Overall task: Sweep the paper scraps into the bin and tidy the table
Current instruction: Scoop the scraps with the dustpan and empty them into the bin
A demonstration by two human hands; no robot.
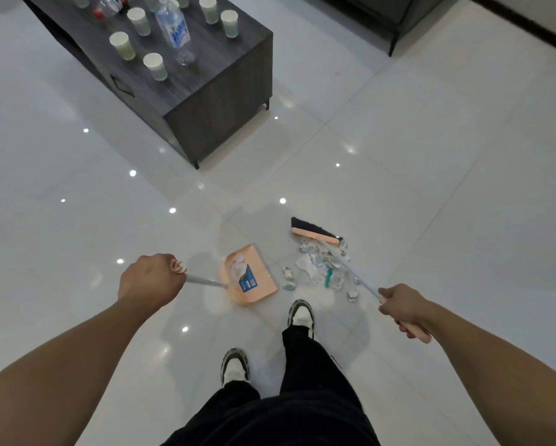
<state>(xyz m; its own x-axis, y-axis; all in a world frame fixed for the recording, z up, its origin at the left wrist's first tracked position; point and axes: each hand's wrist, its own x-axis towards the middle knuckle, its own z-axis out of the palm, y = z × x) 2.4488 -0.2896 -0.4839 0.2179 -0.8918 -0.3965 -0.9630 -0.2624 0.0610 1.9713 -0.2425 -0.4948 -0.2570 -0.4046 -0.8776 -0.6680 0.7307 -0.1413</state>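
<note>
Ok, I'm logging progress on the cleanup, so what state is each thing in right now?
Left hand: grips the dustpan's handle.
Right hand: grips the broom's handle.
Dustpan: on the floor, some scraps already inside.
Broom: head down on the floor, behind the scraps.
Paper scraps: mostly piled on the floor between broom and dustpan.
Paper cups: upright on the table.
Bottle: on the table, clear plastic.
</note>
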